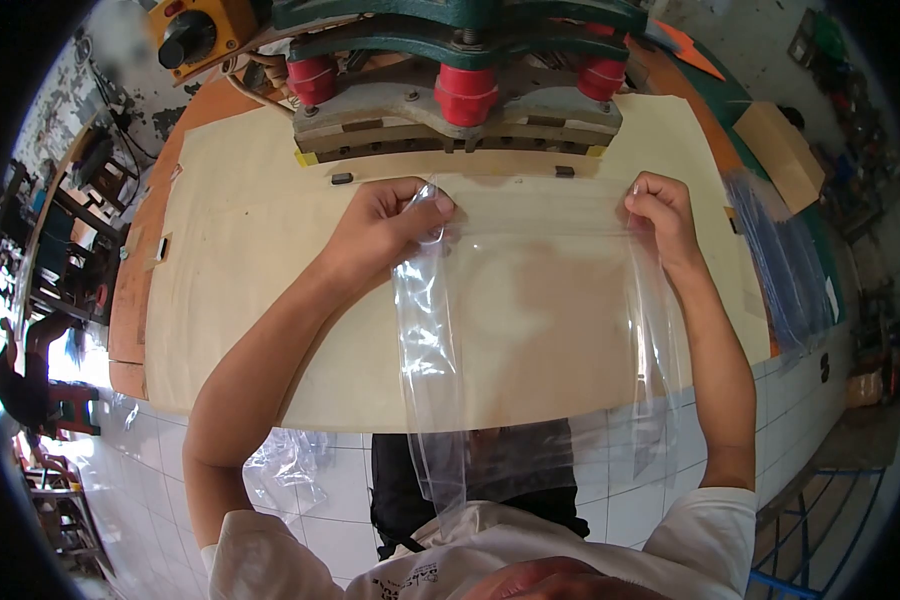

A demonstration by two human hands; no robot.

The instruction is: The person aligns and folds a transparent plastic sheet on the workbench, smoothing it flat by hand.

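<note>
A clear plastic sheet [550, 330], folded along its sides, is stretched between my two hands and hangs down over the table's near edge. My left hand [395, 220] pinches its far left corner between thumb and fingers. At the far right corner, my right hand [665, 215] is closed on the same plastic. The sheet's far edge lies just in front of a press-like machine [450, 140] with a grey metal head and red insulators [465, 95]. A small dark block [564, 172] sits beyond the sheet's far edge, and another dark block [342, 179] is beyond my left hand.
A cream-coloured board [240, 270] covers the wooden table [130, 330]. Stacked clear plastic [780, 260] lies at the right, below an open cardboard box [780, 155]. A yellow control box [202, 35] stands at the far left. Crumpled plastic [288, 465] lies on the tiled floor.
</note>
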